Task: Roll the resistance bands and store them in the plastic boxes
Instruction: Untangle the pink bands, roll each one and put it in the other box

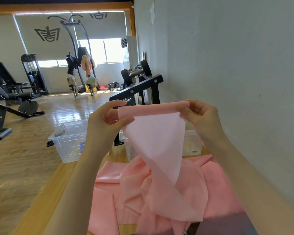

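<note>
Both hands, the left hand (109,119) and right hand (199,116), are pinching the pink band's (153,133) folded end taut to begin a tight roll, plastic boxes (66,141) waiting beyond on the bench (58,184)

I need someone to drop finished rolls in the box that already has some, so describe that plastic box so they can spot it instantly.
Look along the wooden bench that runs beside the grey wall: two clear plastic boxes stand at its far end, past the heap of pink bands. Take the left box, on the gym-floor side. Unlike the right box by the wall, it shows small purple rolls through its side.
</note>
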